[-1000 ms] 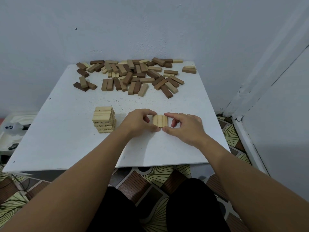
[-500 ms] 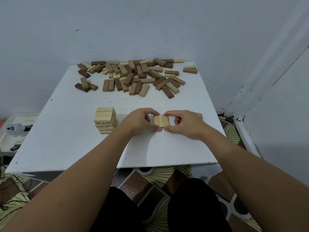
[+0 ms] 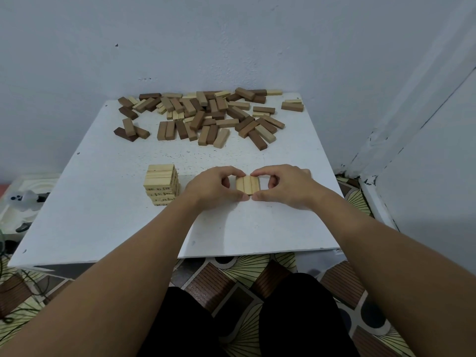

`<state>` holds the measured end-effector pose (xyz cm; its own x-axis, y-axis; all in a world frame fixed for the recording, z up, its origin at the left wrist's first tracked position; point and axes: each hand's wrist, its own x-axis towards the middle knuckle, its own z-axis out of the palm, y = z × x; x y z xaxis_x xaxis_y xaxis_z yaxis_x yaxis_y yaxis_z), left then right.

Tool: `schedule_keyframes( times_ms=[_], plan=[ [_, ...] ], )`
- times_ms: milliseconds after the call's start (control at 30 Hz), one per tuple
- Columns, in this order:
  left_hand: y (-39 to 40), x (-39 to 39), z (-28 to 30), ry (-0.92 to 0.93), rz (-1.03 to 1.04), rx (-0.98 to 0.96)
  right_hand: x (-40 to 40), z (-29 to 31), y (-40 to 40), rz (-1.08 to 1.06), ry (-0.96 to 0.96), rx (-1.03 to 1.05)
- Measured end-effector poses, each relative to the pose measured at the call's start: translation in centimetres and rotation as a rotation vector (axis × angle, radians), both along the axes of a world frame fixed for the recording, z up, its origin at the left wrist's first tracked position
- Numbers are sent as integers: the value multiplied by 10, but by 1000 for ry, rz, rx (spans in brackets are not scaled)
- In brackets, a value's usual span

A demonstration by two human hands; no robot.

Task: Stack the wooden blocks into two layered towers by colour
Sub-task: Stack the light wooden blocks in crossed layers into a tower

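Three pale wooden blocks [image 3: 247,185] lie side by side as one flat row on the white table [image 3: 103,217]. My left hand [image 3: 215,188] and my right hand [image 3: 284,186] close round the row from both sides, forefingers at its far end and thumbs at its near end. To the left stands a tower of pale blocks [image 3: 161,184], several layers high. A loose heap of brown and pale blocks [image 3: 206,117] covers the table's far part.
The table stands against a grey wall, with a corner and a white door frame [image 3: 373,202] at the right. Left of the table lie white objects [image 3: 23,197] and cables on the patterned floor. My dark-trousered legs show below the table's front edge.
Both hands have drawn in tighter round the row of three pale blocks; forefingers and thumbs now nearly meet at its ends. The row stays in place.
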<state>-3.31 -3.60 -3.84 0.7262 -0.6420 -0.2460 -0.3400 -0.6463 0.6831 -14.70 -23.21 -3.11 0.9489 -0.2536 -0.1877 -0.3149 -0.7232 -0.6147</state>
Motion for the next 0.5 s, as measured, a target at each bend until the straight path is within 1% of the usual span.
schedule_keyframes(
  times_ms=[167,333,500],
  plan=[
    [0,1,1,-12,-15,19,0,-2,-1,14,-27,-48],
    [0,1,1,-4,-13,19,5,2,0,55,-37,-160],
    [0,0,2,-14,-16,28,5,0,1,58,-31,-59]
  ],
)
